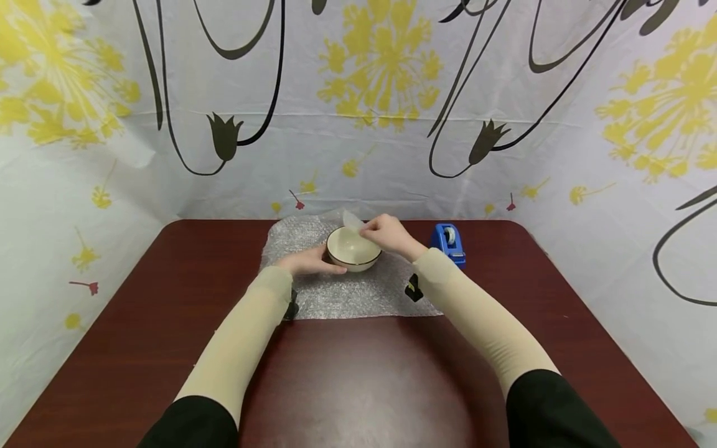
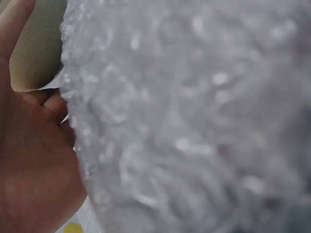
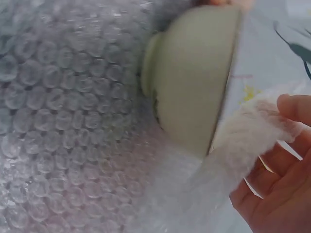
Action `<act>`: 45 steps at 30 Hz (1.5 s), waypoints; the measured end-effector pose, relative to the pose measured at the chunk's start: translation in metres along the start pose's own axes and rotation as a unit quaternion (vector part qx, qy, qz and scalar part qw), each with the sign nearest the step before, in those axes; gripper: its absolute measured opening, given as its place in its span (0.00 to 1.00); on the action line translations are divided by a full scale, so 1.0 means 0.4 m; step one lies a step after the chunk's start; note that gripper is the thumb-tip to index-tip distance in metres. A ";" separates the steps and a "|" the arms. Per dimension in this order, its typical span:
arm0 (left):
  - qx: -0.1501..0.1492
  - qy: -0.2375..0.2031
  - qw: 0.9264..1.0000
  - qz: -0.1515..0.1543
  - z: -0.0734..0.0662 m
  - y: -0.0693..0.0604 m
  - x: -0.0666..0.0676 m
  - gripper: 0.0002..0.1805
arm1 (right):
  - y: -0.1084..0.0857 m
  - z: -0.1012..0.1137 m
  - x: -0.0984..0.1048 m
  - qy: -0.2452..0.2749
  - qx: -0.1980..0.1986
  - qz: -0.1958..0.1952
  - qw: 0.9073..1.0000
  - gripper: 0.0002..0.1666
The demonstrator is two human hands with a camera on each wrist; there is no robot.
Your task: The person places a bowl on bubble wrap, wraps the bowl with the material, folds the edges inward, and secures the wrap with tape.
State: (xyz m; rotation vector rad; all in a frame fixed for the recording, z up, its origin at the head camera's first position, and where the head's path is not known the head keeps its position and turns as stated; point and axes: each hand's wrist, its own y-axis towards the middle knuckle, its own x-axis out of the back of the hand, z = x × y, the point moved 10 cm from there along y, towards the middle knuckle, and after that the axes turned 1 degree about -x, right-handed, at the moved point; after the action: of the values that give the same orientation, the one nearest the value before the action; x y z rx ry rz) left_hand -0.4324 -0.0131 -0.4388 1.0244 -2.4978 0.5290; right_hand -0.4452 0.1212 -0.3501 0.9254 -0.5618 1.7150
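A cream bowl (image 1: 353, 250) with a dark rim stands upright on a sheet of bubble wrap (image 1: 358, 302). My left hand (image 1: 309, 260) holds the bowl's left side, thumb along the front and fingers behind. Between thumb and index finger, my right hand (image 1: 390, 236) pinches a lifted edge of the wrap beside the bowl's far right rim. In the right wrist view this raised wrap (image 3: 243, 141) reaches the rim of the bowl (image 3: 197, 82). Blurred bubble wrap (image 2: 184, 116) covers most of the left wrist view, hiding part of the left hand (image 2: 39, 165).
A blue tape dispenser (image 1: 448, 244) stands to the right of the wrap, near the right forearm. The dark red-brown table (image 1: 358, 379) ends at the back against a patterned cloth (image 1: 358, 162), which also hangs along both sides.
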 end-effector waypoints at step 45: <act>-0.016 0.492 0.869 -0.035 -0.150 -0.006 -0.029 0.43 | 0.040 0.033 -0.209 -0.313 0.022 0.194 0.930 0.19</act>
State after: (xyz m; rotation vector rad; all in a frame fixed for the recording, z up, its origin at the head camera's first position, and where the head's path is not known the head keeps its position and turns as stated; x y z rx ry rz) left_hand -0.4104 0.0208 -0.3926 0.5813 -1.5386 0.7416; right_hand -0.4445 0.0580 -0.4085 1.4844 -1.1950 1.7609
